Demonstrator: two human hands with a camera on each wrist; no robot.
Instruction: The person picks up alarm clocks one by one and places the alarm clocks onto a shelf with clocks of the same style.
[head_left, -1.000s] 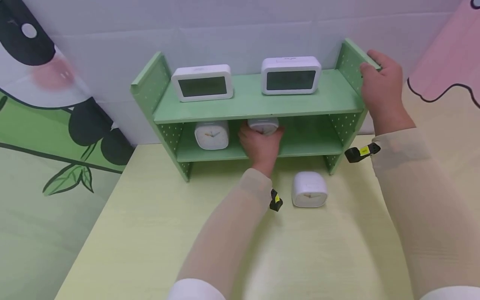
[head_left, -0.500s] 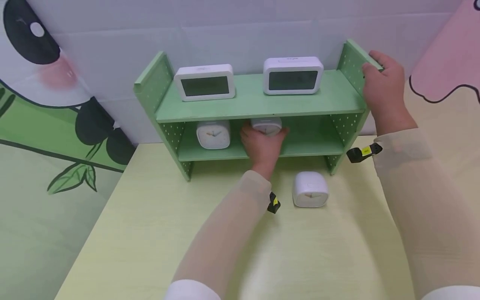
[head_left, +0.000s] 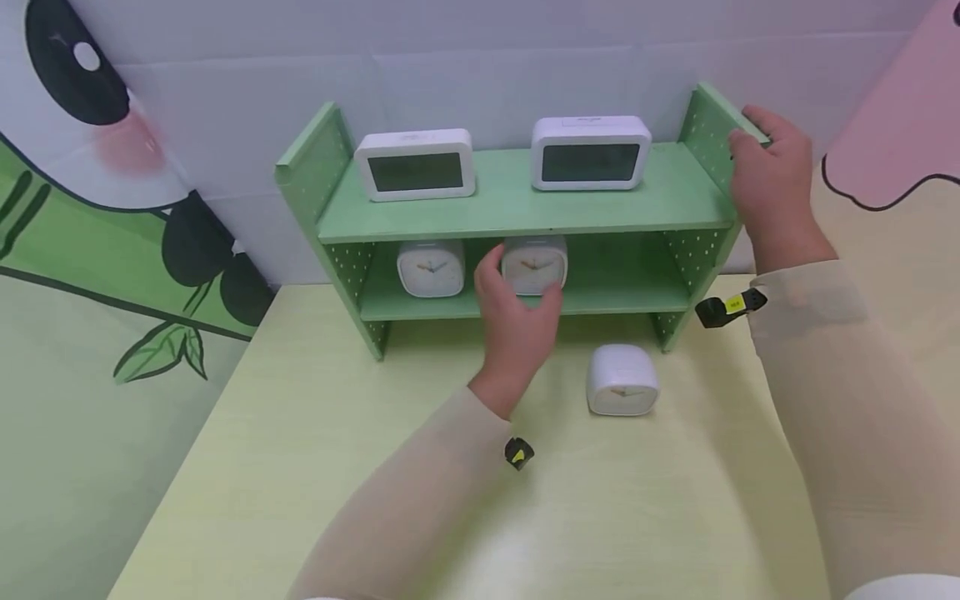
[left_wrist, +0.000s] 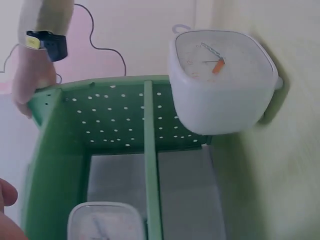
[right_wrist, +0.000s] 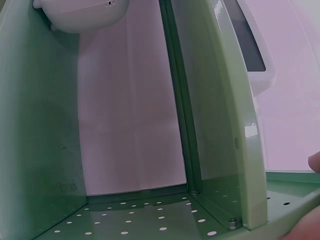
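A green two-tier shelf (head_left: 504, 187) stands at the back of the table. On its lower tier, a white square clock (head_left: 534, 265) faces forward near the middle, and a second white clock (head_left: 431, 271) stands to its left. My left hand (head_left: 517, 329) is just in front of the middle clock, thumb and fingers spread apart; the left wrist view shows a gap between the fingers (left_wrist: 7, 222) and that clock. With my right hand (head_left: 776, 179) I grip the top edge of the shelf's right side panel. A third white clock (head_left: 622, 379) rests on the table in front.
Two white digital clocks, one on the left (head_left: 416, 173) and one on the right (head_left: 592, 161), stand on the upper tier. The shelf's side panels are perforated. Behind is a wall covering with cartoon prints (head_left: 105, 142). The pale table (head_left: 637, 508) extends toward me.
My left hand has let go of the middle clock and drawn back toward me, uncovering its face. The right hand keeps its grip on the shelf panel.
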